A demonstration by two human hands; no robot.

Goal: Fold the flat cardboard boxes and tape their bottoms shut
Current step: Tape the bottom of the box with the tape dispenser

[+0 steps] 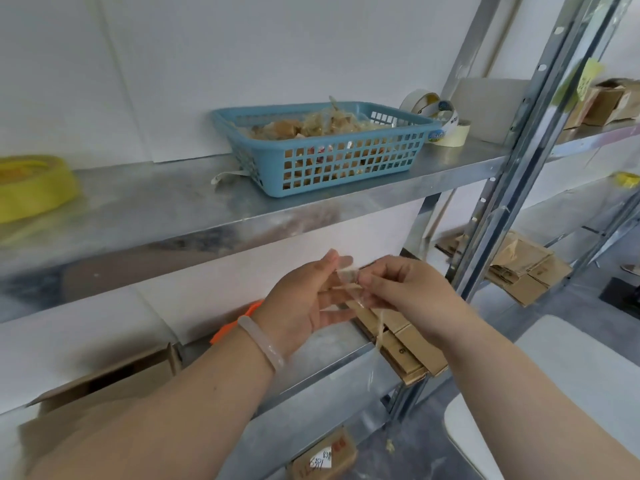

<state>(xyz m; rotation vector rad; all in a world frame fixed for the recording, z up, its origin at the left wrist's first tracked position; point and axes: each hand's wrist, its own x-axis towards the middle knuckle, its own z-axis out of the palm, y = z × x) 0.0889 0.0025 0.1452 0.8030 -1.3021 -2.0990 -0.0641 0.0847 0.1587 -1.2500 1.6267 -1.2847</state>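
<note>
Nearest, a cardboard piece (325, 457) bears a white label with handwritten digits too blurred to read. The right hand (401, 289) pinches a clear tape strip (348, 273) against the left hand (301, 303), whose fingers are straight. Both are above the flat cardboard boxes (408, 348), one printed "9", on the lower metal shelf (325, 372). Farther off, a blue basket (322, 168) and tape rolls (446, 128) with unreadable logos stand before a white wall (207, 46).

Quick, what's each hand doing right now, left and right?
Left hand: open, touching the tape scrap.
Right hand: pinching the tape scrap.
</note>
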